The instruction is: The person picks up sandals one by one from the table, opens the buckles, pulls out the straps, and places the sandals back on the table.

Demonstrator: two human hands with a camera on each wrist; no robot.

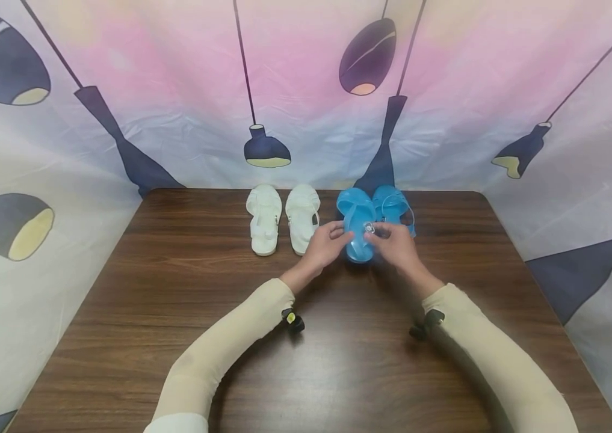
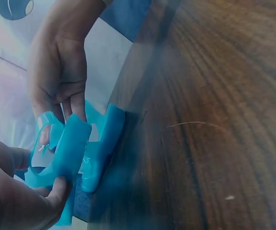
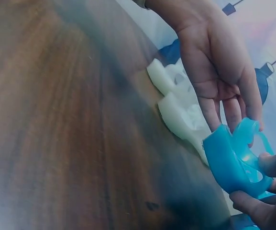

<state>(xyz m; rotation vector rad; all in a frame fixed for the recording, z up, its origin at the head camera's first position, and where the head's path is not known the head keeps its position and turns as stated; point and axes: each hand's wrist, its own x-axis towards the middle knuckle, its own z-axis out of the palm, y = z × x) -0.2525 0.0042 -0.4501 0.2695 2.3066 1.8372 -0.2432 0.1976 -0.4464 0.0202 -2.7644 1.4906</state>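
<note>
A blue sandal is held between both hands, its heel toward the person. My left hand grips its left side, with the thumb against the sole edge in the left wrist view. On the other side, my right hand pinches the strap beside a small silver buckle. Held up off the table, this sandal partly covers a second blue sandal, which rests behind it to the right. In the right wrist view the held sandal shows its thick heel.
Two white sandals, a left one and a right one, stand side by side left of the blue pair. All are near the back edge of a brown wooden table. A lamp-patterned cloth hangs behind and around the table.
</note>
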